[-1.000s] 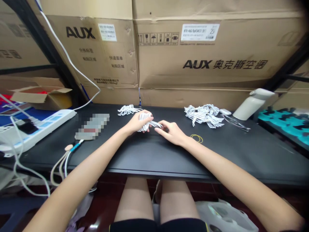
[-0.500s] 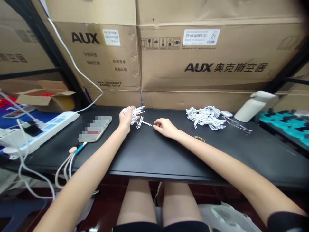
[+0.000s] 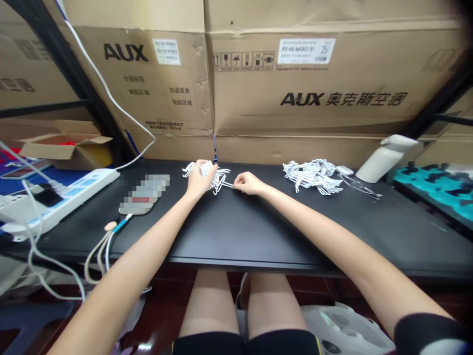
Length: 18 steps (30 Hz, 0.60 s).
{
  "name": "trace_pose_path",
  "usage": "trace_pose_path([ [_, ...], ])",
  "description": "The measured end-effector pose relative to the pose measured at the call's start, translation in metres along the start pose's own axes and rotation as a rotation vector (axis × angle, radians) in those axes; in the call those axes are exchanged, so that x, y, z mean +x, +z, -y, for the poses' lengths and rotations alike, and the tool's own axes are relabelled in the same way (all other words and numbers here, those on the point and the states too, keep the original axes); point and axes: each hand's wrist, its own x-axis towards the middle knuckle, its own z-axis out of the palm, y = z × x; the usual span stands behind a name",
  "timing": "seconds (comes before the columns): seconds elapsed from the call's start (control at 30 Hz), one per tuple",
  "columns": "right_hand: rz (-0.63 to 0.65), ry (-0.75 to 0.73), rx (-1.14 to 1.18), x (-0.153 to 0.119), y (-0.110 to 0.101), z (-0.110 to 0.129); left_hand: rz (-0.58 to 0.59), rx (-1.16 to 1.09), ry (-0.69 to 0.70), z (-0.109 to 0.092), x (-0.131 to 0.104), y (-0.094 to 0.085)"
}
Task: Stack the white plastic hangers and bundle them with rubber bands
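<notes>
My left hand [image 3: 198, 181] is closed around a bundle of short white cords [image 3: 219, 178], low over the back of the black table [image 3: 236, 236]. Their loose ends stick out on both sides of the fingers. Just to the right, my right hand [image 3: 249, 183] pinches the end of a thin white cord [image 3: 228, 185] that stretches across from the bundle. A larger pile of similar white cords [image 3: 312, 177] lies on the table, right of my right hand. Whether the pinched cord is one strand or two, I cannot tell.
At left are a phone [image 3: 146, 195] with a cable and a white power strip [image 3: 70, 199]. A white bottle [image 3: 386, 158], glasses [image 3: 360, 188] and a teal tray [image 3: 436, 192] stand or lie at right. Large cardboard boxes [image 3: 303, 118] wall the back.
My left hand has turned over the bundle and shifted slightly right. My right hand, then just short of the cord, now grips its end. The view has tilted slightly.
</notes>
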Motion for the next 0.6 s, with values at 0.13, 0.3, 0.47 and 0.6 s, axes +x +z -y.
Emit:
trace_pose_path([
  [0.13,-0.002,0.029,0.105,-0.010,-0.010,-0.008,0.056,-0.016,0.001,0.001,-0.002,0.002],
  [0.3,-0.112,0.065,0.257,-0.029,-0.020,-0.022,0.112,-0.116,-0.057,-0.003,-0.004,0.003],
  [0.47,-0.249,-0.033,0.215,-0.048,-0.044,-0.045,0.156,-0.285,-0.142,-0.015,-0.009,0.002],
  [0.6,-0.382,-0.088,0.300,-0.060,-0.057,-0.056,0.273,-0.388,-0.182,-0.027,-0.015,0.001],
])
